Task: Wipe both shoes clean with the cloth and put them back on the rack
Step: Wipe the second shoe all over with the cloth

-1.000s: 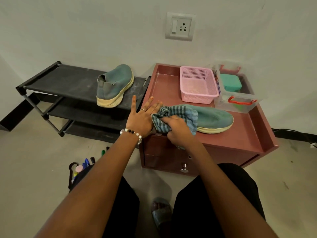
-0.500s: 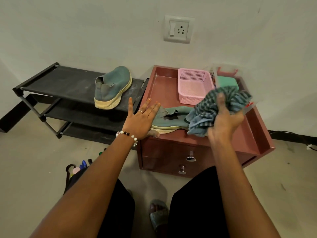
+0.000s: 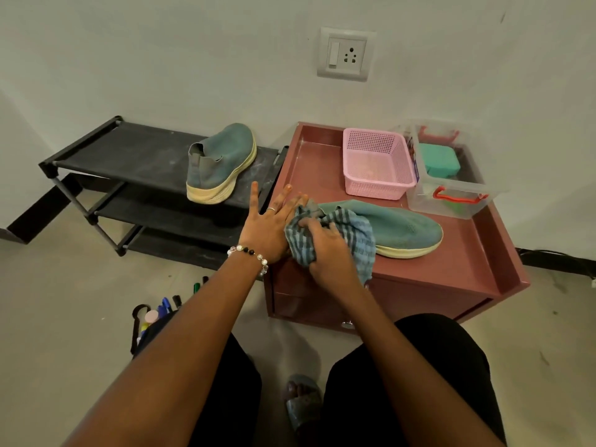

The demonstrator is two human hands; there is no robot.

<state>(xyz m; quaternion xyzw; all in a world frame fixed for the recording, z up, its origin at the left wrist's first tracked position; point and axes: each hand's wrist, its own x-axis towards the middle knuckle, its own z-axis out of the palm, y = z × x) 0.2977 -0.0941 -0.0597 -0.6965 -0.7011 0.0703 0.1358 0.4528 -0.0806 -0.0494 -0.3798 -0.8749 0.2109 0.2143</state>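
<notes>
Shoes are seen in two places: one shoe (image 3: 222, 162) is stood on the top shelf of the black rack (image 3: 135, 150) at the left of the frame, and the other shoe (image 3: 400, 227) is laid on the reddish tabletop (image 3: 451, 269) at centre right, its toe pointed right. Behind it, a pink basket (image 3: 377, 162) and a clear box (image 3: 448, 175) are set. The striped cloth (image 3: 358, 233) is bunched over the heel of the tabletop shoe and is gripped by the right hand (image 3: 325, 250), fingers curled into it. The left hand (image 3: 267, 227) is laid flat beside the heel, fingers spread and straight. A slip is judged possible: the shoe is only braced, not held, so a hard stroke could push it towards the basket, and the sole edge could be missed.
</notes>
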